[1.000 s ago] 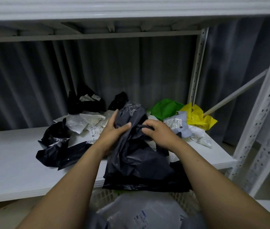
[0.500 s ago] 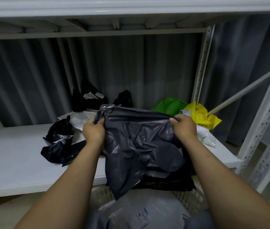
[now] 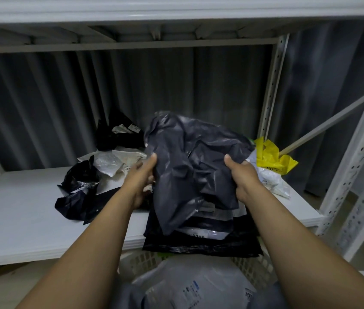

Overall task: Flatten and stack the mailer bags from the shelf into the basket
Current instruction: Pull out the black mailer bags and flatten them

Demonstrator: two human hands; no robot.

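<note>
Illegibly blurred white label (image 3: 207,233) below grey mailer bag (image 3: 190,166).

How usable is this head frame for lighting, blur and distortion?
Head view: dim, bluish light; the grey mailer bag, gripped by the left hand and right hand, is slightly motion-blurred; the black bag at the back loses detail in shadow; the shelf post at right slants from wide-angle distortion.

Held grey mailer bag (image 3: 190,166) is covering most fingers on left hand (image 3: 139,180) and right hand (image 3: 244,176); mainly thumbs are showing. It's also hiding the top of the flat stack (image 3: 201,244). Bottom edge is cutting off the basket (image 3: 136,262). The label print (image 3: 191,288) inside is blurring, unreadable.
</note>
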